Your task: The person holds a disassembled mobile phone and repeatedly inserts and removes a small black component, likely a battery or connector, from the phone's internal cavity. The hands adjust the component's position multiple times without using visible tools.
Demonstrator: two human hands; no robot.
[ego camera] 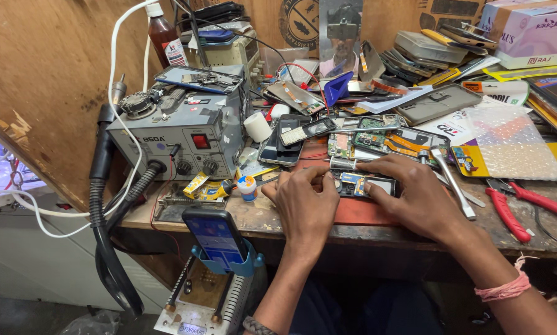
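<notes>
Both hands, the left hand (304, 197) and right hand (408, 193), pinch an opened phone (366, 184) lying between them on the cluttered counter (260, 217), well in front of a pale pink box (529, 31) at the far right corner and a yellow-edged clear packet (508, 146) beside it.

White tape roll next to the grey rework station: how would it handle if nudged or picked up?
The white tape roll stands on its flat end, so a nudge probably slides it; tipped over, its round shape would likely roll. It looks light and stiff enough to pinch.

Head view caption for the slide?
Both hands, left hand and right hand, press an opened phone on a cluttered wooden bench.
</notes>
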